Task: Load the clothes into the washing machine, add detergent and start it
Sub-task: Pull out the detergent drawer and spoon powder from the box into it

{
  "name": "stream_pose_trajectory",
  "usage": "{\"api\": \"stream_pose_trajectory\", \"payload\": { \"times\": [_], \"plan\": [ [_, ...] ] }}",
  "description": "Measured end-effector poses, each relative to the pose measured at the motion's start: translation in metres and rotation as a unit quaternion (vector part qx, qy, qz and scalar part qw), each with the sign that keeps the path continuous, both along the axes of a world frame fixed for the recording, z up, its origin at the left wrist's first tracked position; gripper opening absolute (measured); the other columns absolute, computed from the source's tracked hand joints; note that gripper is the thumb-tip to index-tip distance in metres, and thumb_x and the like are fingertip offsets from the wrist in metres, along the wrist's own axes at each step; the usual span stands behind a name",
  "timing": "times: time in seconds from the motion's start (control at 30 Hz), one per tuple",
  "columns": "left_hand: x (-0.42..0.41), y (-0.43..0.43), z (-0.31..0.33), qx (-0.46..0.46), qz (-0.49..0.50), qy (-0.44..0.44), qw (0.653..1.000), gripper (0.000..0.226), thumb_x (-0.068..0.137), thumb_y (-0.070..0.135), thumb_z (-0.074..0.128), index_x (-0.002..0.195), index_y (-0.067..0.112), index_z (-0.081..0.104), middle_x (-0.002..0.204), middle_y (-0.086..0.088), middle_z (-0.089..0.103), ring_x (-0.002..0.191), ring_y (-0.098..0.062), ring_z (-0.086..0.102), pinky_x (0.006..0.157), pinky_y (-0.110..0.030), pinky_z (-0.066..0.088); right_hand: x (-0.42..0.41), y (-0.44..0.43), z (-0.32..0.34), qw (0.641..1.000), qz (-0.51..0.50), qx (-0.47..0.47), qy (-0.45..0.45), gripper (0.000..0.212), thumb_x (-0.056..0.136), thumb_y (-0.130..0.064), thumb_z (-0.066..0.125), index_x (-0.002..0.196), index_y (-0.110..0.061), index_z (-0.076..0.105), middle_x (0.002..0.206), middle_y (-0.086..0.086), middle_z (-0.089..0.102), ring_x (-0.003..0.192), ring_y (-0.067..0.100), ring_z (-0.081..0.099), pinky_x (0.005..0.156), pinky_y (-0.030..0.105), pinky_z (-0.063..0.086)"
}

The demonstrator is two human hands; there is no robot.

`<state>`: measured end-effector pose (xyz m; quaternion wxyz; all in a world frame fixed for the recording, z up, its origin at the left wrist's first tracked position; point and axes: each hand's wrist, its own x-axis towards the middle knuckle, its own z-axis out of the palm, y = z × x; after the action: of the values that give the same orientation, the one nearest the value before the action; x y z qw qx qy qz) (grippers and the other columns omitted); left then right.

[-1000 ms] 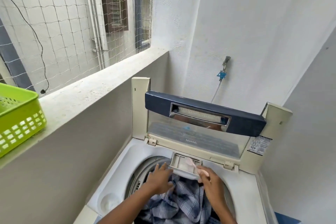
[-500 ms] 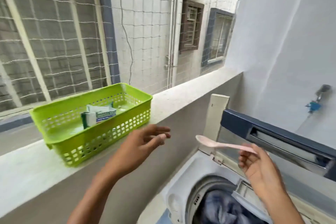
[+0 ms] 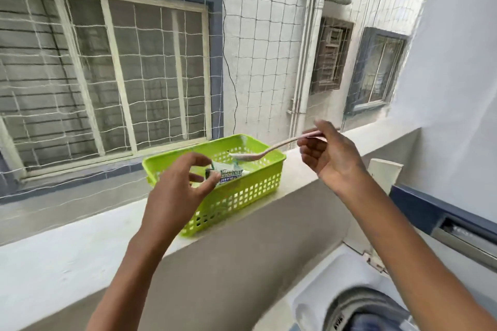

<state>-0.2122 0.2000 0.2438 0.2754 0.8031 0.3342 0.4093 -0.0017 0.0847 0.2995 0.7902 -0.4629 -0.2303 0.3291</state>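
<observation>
Detergent packet [image 3: 231, 173] lies in green basket [image 3: 242, 195], left grip [image 3: 177, 191] released, right grip [image 3: 332, 156] pinching spoon [image 3: 258, 154].

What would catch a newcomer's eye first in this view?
The bright lime-green perforated plastic basket on the pale concrete ledge at centre, with a white-and-green detergent packet lying inside. Just above it, the right hand pinches a pale pink plastic spoon by its handle, bowl over the basket, while the left hand hovers open beside the packet.
</observation>
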Motion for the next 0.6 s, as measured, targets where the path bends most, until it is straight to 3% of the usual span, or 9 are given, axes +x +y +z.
{"api": "stream_pose_trajectory", "payload": {
  "times": [0.2, 0.3, 0.4, 0.5, 0.6],
  "plan": [
    [-0.001, -0.001, -0.002, 0.024, 0.055, 0.033, 0.998, 0.015, 0.081, 0.036, 0.067, 0.087, 0.027, 0.056, 0.085, 0.006, 0.068, 0.079, -0.008, 0.068, 0.069, -0.035, 0.054, -0.02, 0.027, 0.005, 0.999, -0.001, -0.023, -0.044, 0.029, 0.088, -0.028, 0.06, 0.069, -0.006, 0.054, 0.041, 0.006, 0.06, 0.032, 0.011, 0.055, 0.033, 0.017, 0.046],
    [-0.005, 0.0, -0.001, 0.02, 0.037, 0.039, 0.998, 0.015, 0.081, 0.036, 0.067, 0.083, 0.028, 0.054, 0.093, 0.009, 0.07, 0.08, -0.006, 0.068, 0.072, -0.039, 0.055, -0.026, 0.032, 0.007, 0.996, 0.0, -0.02, -0.084, 0.029, 0.089, -0.028, 0.059, 0.069, -0.007, 0.055, 0.042, 0.006, 0.061, 0.033, 0.012, 0.056, 0.033, 0.018, 0.046],
    [-0.009, 0.0, 0.001, 0.016, 0.009, 0.043, 0.999, 0.016, 0.083, 0.034, 0.065, 0.081, 0.029, 0.051, 0.102, 0.016, 0.068, 0.084, -0.005, 0.068, 0.077, -0.04, 0.055, -0.035, 0.035, 0.014, 0.982, -0.005, -0.012, -0.189, 0.025, 0.092, -0.022, 0.055, 0.072, -0.007, 0.055, 0.044, 0.006, 0.06, 0.033, 0.014, 0.054, 0.035, 0.018, 0.045],
    [-0.011, -0.001, 0.002, 0.026, 0.005, 0.06, 0.998, 0.011, 0.086, 0.033, 0.062, 0.087, 0.029, 0.052, 0.1, 0.025, 0.063, 0.086, -0.003, 0.067, 0.077, -0.034, 0.053, -0.046, 0.038, 0.021, 0.934, 0.016, -0.02, -0.355, 0.019, 0.094, -0.017, 0.051, 0.078, -0.008, 0.055, 0.051, 0.007, 0.06, 0.037, 0.019, 0.054, 0.037, 0.021, 0.044],
    [-0.01, -0.002, 0.003, 0.042, 0.017, 0.076, 0.996, 0.011, 0.087, 0.035, 0.059, 0.093, 0.029, 0.053, 0.086, 0.028, 0.059, 0.082, -0.003, 0.065, 0.068, -0.029, 0.047, -0.057, 0.044, 0.019, 0.85, 0.047, -0.061, -0.52, 0.02, 0.095, -0.025, 0.05, 0.079, -0.014, 0.054, 0.058, 0.003, 0.061, 0.044, 0.021, 0.059, 0.042, 0.025, 0.045]
  ]
}}
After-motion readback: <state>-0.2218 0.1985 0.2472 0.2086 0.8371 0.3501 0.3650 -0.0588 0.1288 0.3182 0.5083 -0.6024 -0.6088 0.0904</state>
